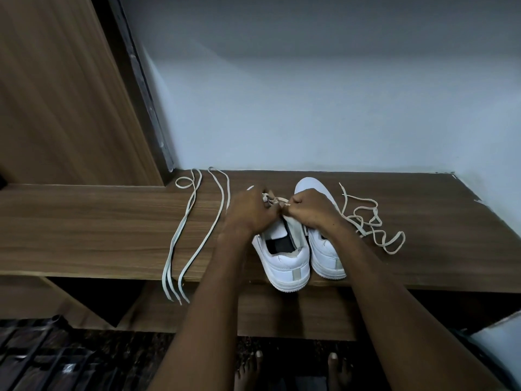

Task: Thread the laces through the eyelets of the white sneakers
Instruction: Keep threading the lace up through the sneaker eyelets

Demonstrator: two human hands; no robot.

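While both hands work over the shoes, the big brown worktop (84,221) holds everything. Two white sneakers sit side by side on it, heels toward the person. The left sneaker (284,258) is right under the hands, and the right sneaker (324,249) is just beside it, under the right wrist.

A long pale lace (194,221) lies in loose lines off to the left of the hands, not in any shoe. Another lace (369,221) lies in curly loops to the right of the hands; I cannot tell if one end goes into a shoe.

The left hand (248,210) and the right hand (310,207) have curled fingers and each pinches a bit of lace (275,201) over the front of the left sneaker.

I think the job has just begun. Maybe the first holes are being done. The rest of the holes are hidden by the hands.

No words or brand marks can be read.
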